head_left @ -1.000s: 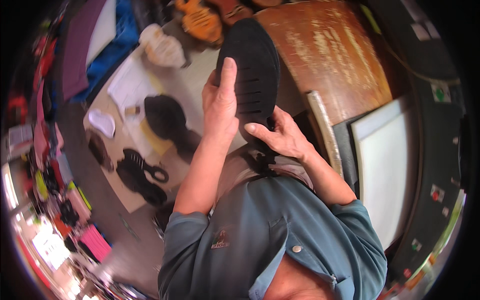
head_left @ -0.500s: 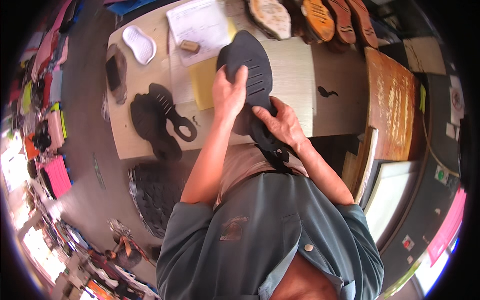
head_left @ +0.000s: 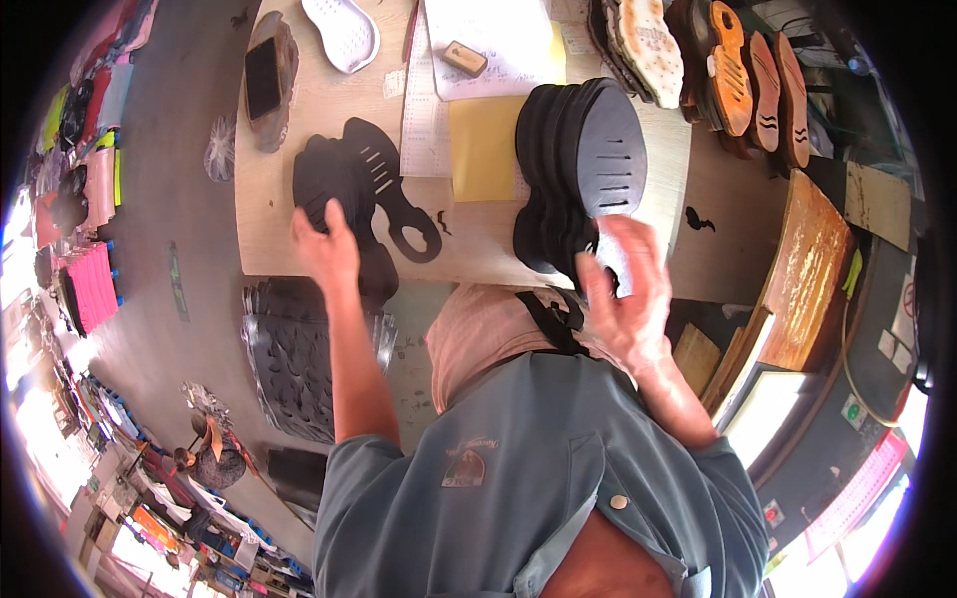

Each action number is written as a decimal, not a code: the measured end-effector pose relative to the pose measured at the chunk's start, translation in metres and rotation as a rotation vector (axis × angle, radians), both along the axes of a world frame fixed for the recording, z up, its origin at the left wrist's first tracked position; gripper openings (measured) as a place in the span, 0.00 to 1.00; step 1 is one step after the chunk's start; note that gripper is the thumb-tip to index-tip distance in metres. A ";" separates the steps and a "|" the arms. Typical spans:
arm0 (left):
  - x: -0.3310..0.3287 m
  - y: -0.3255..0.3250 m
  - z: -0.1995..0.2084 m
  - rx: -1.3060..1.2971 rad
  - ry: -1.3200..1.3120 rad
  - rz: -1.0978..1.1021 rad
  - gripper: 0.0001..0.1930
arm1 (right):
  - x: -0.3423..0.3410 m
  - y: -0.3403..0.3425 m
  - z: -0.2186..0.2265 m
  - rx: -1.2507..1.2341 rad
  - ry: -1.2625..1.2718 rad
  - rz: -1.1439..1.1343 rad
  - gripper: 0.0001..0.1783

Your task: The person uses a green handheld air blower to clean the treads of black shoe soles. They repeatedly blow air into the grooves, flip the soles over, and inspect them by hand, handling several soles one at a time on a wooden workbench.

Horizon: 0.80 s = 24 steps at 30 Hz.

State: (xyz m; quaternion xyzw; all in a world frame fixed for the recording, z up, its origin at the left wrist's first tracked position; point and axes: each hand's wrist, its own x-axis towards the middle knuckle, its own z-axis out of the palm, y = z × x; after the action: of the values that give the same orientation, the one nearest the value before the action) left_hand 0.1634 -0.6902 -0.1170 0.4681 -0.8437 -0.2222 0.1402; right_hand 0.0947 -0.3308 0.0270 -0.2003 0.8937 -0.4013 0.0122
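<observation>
A stack of black insoles (head_left: 610, 149) with slits across the forefoot lies near the middle of the table. My right hand (head_left: 638, 294) is at its heel end, thumb and fingers apart, slightly blurred. Further left, my left hand (head_left: 331, 254) reaches over a looser pile of black insoles (head_left: 329, 179), its thumb and fingers spread at the pile's near side. One insole in that pile is turned to the right, its slits and ring-shaped heel (head_left: 417, 239) showing. Whether the left fingertips touch the pile is hard to see.
Behind lie papers (head_left: 488, 35), a yellow sheet (head_left: 483, 149), a small tan block (head_left: 466, 59), a white sole (head_left: 344, 30) and a phone (head_left: 263, 80). Orange and brown soles (head_left: 733, 80) line the far right. A wooden board (head_left: 812, 269) leans at right; a black textured bundle (head_left: 289, 359) sits below the table.
The insoles that both hands held up now rest on the table as a stack. My left hand has let go and moved left to the other pile. The view has shifted.
</observation>
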 end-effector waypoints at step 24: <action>0.010 -0.005 -0.034 0.868 0.383 0.339 0.31 | -0.034 -0.248 -0.214 0.081 -0.767 -0.100 0.33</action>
State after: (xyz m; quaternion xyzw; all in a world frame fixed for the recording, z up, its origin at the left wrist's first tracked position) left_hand 0.1730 -0.6949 -0.1514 0.5646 -0.5446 -0.6087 0.1189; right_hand 0.0610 -0.5785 -0.1873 0.0086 0.8480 -0.4114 0.3340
